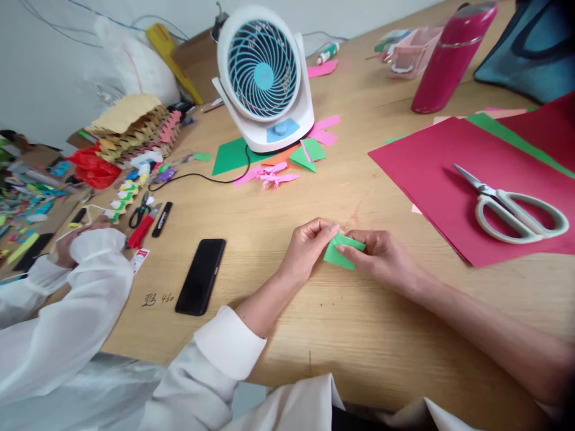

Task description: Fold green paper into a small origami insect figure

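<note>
A small piece of green paper [340, 258], which looks folded, is held between my two hands just above the wooden table. My left hand [309, 246] pinches its upper left corner between thumb and fingers. On the other side, my right hand [381, 257] grips the right edge, thumb on top and fingers behind. The fingers hide part of the paper's far side. Beyond my hands lie pink paper pieces [274, 176] and a folded green sheet [309, 157].
A white fan [265, 78] stands at the back. Scissors [512, 209] rest on red sheets [422, 161] at right, near a pink bottle [453, 60]. A black phone [200, 276] lies left of my arm. Farther left, another person's white sleeves [85, 293] reach onto the table.
</note>
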A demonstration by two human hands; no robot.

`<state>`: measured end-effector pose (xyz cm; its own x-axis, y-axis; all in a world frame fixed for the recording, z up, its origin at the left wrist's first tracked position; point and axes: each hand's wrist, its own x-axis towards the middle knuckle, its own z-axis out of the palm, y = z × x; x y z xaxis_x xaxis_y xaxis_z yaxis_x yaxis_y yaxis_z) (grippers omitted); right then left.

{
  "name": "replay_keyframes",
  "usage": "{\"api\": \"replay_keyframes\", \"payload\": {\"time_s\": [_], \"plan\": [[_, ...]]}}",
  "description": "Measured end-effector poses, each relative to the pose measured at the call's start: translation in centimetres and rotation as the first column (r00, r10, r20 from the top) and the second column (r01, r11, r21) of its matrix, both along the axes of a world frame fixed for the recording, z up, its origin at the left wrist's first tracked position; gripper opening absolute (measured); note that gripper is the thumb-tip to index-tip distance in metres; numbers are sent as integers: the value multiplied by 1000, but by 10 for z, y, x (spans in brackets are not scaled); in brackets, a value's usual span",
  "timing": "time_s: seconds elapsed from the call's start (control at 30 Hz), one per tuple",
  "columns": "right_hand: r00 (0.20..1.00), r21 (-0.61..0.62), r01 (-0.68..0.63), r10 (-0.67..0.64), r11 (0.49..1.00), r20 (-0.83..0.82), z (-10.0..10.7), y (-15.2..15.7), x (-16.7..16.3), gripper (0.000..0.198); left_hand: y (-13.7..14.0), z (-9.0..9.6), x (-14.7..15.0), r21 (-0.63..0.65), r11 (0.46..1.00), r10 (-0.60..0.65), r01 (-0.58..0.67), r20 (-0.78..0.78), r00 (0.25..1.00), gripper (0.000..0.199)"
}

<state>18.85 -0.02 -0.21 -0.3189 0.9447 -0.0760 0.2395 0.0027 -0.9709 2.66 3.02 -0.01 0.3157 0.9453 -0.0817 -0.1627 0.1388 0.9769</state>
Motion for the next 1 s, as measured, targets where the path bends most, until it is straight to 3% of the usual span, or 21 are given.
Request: {"api": "replay_keyframes", "payload": {"time_s": [0.13, 0.23, 0.37, 0.5, 0.63, 1.0], "plan": [[995, 30, 11, -14, 999, 94, 5, -3, 0, 29, 1, -9, -5, 187, 982, 52, -21, -167, 985, 29], [996, 2, 12, -12, 1000, 89, 10, -3, 0, 24, 0, -8, -7, 245, 969, 85, -30, -218, 972, 31], [999, -49, 38, -37, 998, 28, 8, -2, -1, 26, -3, -5, -7, 253, 967, 55, 3, -224, 973, 30], [998, -128, 49, -55, 991, -43, 3, -2, 0, 29, -4, -6, -9, 181, 983, 4, 32, -196, 981, 33], [995, -143, 62, -72, 988, -65, 1, -3, 1, 30, -4, -7, -11, 222, 972, -42, 73, -140, 989, 24], [991, -134, 79, -92, 988, -95, -4, -3, 1, 28, -6, -6, -7, 248, 968, 17, 27, -176, 984, 15]]}}
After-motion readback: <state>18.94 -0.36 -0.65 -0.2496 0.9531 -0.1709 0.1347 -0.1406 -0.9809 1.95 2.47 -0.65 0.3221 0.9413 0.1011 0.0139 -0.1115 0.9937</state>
